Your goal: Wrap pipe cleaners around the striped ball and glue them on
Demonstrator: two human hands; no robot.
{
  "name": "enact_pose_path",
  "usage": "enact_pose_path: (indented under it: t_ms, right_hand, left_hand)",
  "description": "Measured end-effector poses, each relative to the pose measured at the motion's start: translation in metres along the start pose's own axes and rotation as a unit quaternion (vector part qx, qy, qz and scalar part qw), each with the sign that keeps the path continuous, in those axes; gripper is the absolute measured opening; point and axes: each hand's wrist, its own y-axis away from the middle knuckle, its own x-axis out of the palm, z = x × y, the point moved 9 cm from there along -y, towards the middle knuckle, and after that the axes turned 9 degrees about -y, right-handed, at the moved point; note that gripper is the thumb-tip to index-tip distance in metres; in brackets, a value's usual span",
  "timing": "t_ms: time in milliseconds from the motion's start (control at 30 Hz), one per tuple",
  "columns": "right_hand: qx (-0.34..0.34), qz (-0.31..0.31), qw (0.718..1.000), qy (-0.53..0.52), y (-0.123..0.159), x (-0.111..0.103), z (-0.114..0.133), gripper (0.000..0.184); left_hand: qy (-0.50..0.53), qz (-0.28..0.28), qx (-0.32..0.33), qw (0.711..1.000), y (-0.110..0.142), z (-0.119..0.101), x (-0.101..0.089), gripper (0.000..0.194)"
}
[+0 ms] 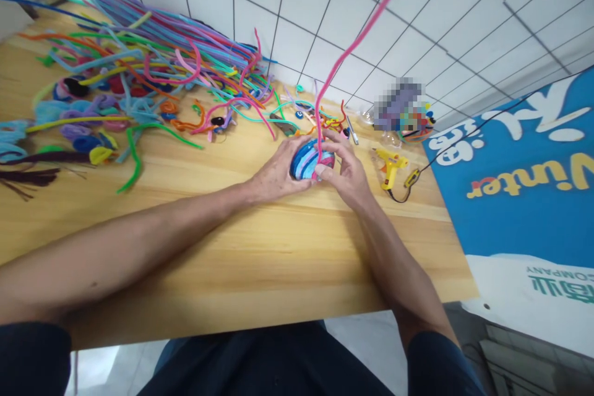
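Between my two hands, just above the wooden table (260, 247), is a round ball wrapped in blue and pink pipe cleaners (304, 164). My left hand (278, 173) curls round its left side, gripping it. With thumb and fingers, my right hand (346, 170) presses a pink pipe cleaner (336, 68) against the ball's right side. The free end of that pipe cleaner rises in a long wavy line toward the tiled wall. The ball's underside and part of its right side are hidden by my fingers.
A big heap of colourful pipe cleaners (180, 43) covers the table's back left. Right of my hands lies a yellow glue gun (390, 168) with a cord. Behind it is a container of small coloured pieces (417, 127). A blue printed banner (520, 179) hangs at the right edge.
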Motion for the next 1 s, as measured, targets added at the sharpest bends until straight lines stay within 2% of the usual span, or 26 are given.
enact_pose_path:
  t_ms: [167,300,467,800,1000]
  right_hand:
    - [0.015,0.01,0.999,-0.05,-0.002,0.002,-0.005,0.03]
    - [0.032,-0.006,0.997,-0.074,0.008,-0.001,-0.018,0.031]
    - [0.006,-0.056,0.995,-0.08,0.018,-0.005,-0.028,0.026]
    - [-0.015,-0.09,0.993,-0.07,0.022,-0.006,-0.025,0.024]
    - [-0.026,-0.099,0.993,-0.066,0.026,-0.006,-0.023,0.026]
  left_hand:
    - [0.004,0.004,-0.019,1.0,0.0,0.005,0.0,0.093]
    - [-0.001,0.012,-0.041,0.999,0.0,0.008,0.0,0.096]
    - [-0.009,0.022,-0.038,0.999,-0.001,0.008,0.002,0.096]
    - [-0.031,0.037,-0.03,0.998,-0.004,0.002,0.004,0.098]
    - [-0.039,0.015,-0.02,0.999,0.001,-0.001,0.006,0.095]
